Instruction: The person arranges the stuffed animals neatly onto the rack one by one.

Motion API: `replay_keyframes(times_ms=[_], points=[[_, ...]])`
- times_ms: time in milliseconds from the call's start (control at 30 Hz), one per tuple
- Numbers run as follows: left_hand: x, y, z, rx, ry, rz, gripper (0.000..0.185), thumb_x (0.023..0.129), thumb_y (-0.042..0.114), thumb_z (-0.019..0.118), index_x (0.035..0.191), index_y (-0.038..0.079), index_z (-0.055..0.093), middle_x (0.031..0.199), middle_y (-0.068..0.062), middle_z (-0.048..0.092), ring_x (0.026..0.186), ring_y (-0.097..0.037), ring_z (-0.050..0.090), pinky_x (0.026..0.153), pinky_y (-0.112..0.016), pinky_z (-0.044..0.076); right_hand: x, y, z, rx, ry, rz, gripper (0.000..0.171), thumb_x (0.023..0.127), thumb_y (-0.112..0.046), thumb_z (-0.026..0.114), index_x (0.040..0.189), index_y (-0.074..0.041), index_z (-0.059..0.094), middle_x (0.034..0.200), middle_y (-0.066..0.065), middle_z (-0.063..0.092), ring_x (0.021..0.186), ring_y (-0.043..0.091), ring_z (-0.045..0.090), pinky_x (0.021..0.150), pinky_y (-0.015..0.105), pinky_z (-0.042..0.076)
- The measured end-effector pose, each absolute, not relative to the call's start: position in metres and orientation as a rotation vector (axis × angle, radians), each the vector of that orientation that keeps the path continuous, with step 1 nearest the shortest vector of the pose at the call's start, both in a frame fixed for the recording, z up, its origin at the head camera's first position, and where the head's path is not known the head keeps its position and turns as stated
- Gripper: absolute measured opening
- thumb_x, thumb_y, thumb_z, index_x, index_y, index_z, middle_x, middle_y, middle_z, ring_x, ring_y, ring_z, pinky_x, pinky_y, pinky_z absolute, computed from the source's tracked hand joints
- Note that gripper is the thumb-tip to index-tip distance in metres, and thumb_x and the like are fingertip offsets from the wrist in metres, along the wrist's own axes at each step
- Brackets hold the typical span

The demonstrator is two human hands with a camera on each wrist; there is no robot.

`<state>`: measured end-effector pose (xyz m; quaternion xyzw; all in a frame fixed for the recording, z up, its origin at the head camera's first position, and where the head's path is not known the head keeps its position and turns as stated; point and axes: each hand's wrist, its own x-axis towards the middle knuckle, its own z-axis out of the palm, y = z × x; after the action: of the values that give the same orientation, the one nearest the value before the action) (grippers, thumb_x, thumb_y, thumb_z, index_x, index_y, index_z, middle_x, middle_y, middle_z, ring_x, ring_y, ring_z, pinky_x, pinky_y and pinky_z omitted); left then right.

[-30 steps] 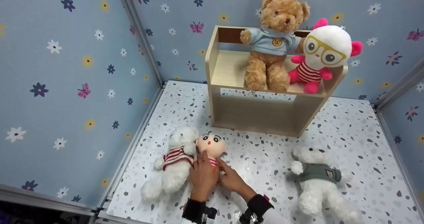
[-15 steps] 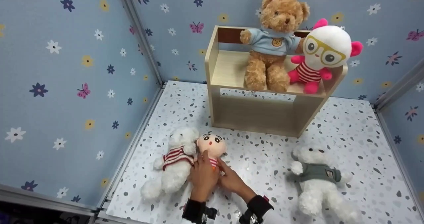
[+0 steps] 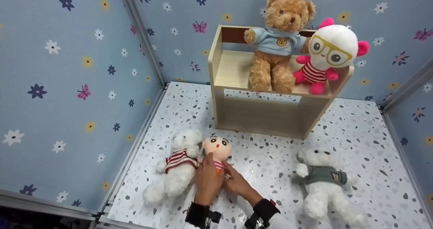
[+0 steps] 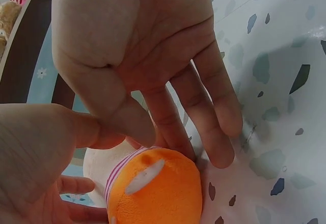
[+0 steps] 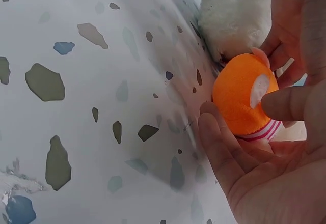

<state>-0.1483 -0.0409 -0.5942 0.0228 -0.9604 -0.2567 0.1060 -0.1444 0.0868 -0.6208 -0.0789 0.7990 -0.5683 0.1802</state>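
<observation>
A small doll [image 3: 218, 148] with a peach head, striped top and orange bottom lies face up on the speckled surface, below the shelf. My left hand [image 3: 209, 180] holds it from the left, its fingers partly over the chest in the head view. From the right side, my right hand [image 3: 237, 183] grips the doll; in the right wrist view the thumb is at the orange cloth [image 5: 239, 94] and the fingers curve along its side. Both hands hide the doll's lower body in the head view. A white teddy bear [image 3: 177, 181] in a red-striped sweater lies just left of my left hand.
A wooden shelf [image 3: 216, 110] stands behind, with a brown teddy bear [image 3: 272, 66] and a white-and-pink plush panda [image 3: 314, 73] on its upper level. Another white teddy bear [image 3: 323, 175] in a green shirt lies at the right. Flowered walls [image 3: 77, 114] enclose the surface.
The doll's head has shifted slightly to the right, away from the striped-sweater bear. Both hands keep their hold, and the head view has moved a little.
</observation>
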Motion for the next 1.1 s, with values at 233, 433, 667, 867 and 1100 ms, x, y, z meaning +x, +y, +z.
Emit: replay_keyframes(times_ms=[233, 433, 667, 867, 1100], points=[[-0.149, -0.037, -0.595, 0.079, -2.832, -0.784, 0.067, 0.077, 0.026, 0.075, 0.133, 0.001, 0.046, 0.119, -0.021, 0.06, 0.098, -0.039, 0.063, 0.085, -0.05, 0.049, -0.142, 0.089, -0.608, -0.208, 2.207, -1.661, 0.075, 0.085, -0.008, 0.06, 0.152, -0.008, 0.026, 0.138, 0.023, 0.052, 0.126, 0.037, 0.051, 0.09, 0.04, 0.049], [-0.148, -0.036, -0.591, 0.076, -2.856, -0.816, 0.069, 0.078, 0.026, 0.075, 0.135, 0.002, 0.045, 0.125, -0.022, 0.058, 0.105, -0.039, 0.061, 0.091, -0.049, 0.048, -0.137, 0.089, -0.585, -0.194, 2.216, -1.664, 0.071, 0.082, -0.001, 0.056, 0.149, -0.002, 0.03, 0.133, 0.027, 0.054, 0.122, 0.041, 0.053, 0.087, 0.041, 0.05], [-0.148, -0.034, -0.589, 0.11, -2.844, -0.866, 0.068, 0.08, 0.025, 0.073, 0.137, 0.004, 0.043, 0.129, -0.02, 0.056, 0.106, -0.038, 0.06, 0.09, -0.048, 0.048, -0.138, 0.09, -0.582, -0.15, 2.19, -1.765, 0.068, 0.08, 0.005, 0.052, 0.145, -0.003, 0.036, 0.129, 0.029, 0.056, 0.112, 0.039, 0.059, 0.078, 0.038, 0.055], [-0.147, -0.032, -0.589, 0.11, -2.786, -0.885, 0.066, 0.079, 0.024, 0.074, 0.135, 0.006, 0.045, 0.128, -0.018, 0.057, 0.103, -0.037, 0.062, 0.086, -0.047, 0.05, -0.14, 0.093, -0.586, -0.087, 2.127, -1.837, 0.066, 0.08, 0.007, 0.05, 0.144, -0.005, 0.038, 0.126, 0.029, 0.056, 0.09, 0.023, 0.065, 0.076, 0.047, 0.056], [-0.145, -0.031, -0.588, 0.11, -2.713, -0.902, 0.062, 0.077, 0.021, 0.075, 0.131, 0.006, 0.048, 0.119, -0.016, 0.06, 0.097, -0.033, 0.063, 0.08, -0.046, 0.051, -0.14, 0.094, -0.587, -0.028, 2.085, -1.879, 0.062, 0.081, 0.005, 0.052, 0.141, -0.005, 0.04, 0.124, 0.027, 0.057, 0.084, 0.017, 0.065, 0.074, 0.039, 0.057]])
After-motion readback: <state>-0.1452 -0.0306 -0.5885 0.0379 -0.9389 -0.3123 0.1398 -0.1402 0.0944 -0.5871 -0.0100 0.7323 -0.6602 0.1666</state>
